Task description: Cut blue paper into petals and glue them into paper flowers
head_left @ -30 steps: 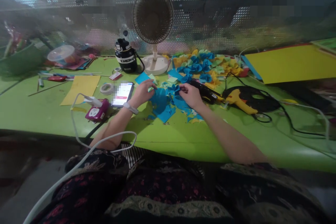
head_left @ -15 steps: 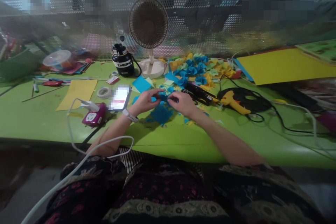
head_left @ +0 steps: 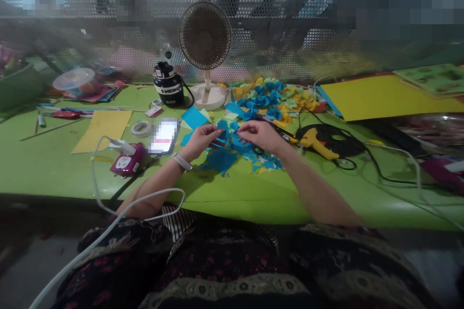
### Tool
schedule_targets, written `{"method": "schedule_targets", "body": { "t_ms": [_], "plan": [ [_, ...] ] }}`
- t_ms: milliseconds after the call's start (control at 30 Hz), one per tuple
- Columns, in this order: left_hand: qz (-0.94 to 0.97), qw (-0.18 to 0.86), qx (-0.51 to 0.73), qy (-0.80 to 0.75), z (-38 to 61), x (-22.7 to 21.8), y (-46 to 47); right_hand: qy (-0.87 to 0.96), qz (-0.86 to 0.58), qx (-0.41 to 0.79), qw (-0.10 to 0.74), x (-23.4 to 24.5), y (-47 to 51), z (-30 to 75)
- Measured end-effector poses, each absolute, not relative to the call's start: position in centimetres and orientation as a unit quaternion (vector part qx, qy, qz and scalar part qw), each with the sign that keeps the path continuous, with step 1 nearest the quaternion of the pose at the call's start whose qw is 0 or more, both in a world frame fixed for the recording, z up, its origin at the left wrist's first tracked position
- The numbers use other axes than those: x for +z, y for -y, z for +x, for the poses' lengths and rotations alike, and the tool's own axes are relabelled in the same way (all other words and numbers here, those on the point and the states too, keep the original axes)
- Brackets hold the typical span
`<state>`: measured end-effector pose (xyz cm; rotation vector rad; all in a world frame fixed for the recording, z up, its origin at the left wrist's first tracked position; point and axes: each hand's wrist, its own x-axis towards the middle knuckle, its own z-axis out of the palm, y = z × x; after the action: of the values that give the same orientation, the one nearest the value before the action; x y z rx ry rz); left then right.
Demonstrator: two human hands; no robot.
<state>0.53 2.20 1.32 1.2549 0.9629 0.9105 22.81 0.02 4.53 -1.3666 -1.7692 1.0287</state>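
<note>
- from my end the head cam gives a decent view, but the hands are small in frame, so I can't call every contact
- left hand (head_left: pixel 201 142): fingers (head_left: pixel 212 131) loosely together and pointing right, with the tips right at a small folded blue paper piece (head_left: pixel 224 129). Can't tell if they're actually pinching it
- white smartwatch (head_left: pixel 181 161) on that wrist
- right hand (head_left: pixel 259 135): fingers (head_left: pixel 246 128) also close together, reaching left toward the same piece. Can't tell if they're gripping anything
- the blue paper piece sits between the hands, over a messy scatter of blue paper scraps (head_left: pixel 221 160) on the green table (head_left: pixel 54 169)
- blue paper square (head_left: pixel 193 117) lies just past the left hand, and a heap of blue, yellow and green paper flowers (head_left: pixel 268 99) sits further back
- right of the hands there's a yellow hot glue gun (head_left: pixel 314 144) beside a coiled black cord (head_left: pixel 335 137)
- left of the hands: a phone (head_left: pixel 163 136) with its screen blurred, a tape roll (head_left: pixel 141 128), a pink power socket (head_left: pixel 126 161) and a yellow paper sheet (head_left: pixel 103 130)
- a desk fan (head_left: pixel 205 36) and a black bottle (head_left: pixel 167 84) stand at the back
</note>
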Motion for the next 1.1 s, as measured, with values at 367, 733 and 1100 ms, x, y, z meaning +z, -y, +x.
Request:
{"method": "schedule_targets", "body": {
  "t_ms": [367,733,1100],
  "plan": [
    [0.465,0.683,0.404,-0.393,0.7,0.7,-2.6,0.758,-0.640,0.028,-0.122,5.0,-0.4,25.2],
    [0.452,0.697,0.405,-0.383,0.8,0.9,-2.3,0.761,-0.623,0.028,-0.179,5.2,-0.8,25.7],
    [0.437,0.696,0.420,-0.387,0.8,0.8,-2.5,0.769,-0.616,0.110,-0.131,7.4,0.4,30.1]
  ]
}}
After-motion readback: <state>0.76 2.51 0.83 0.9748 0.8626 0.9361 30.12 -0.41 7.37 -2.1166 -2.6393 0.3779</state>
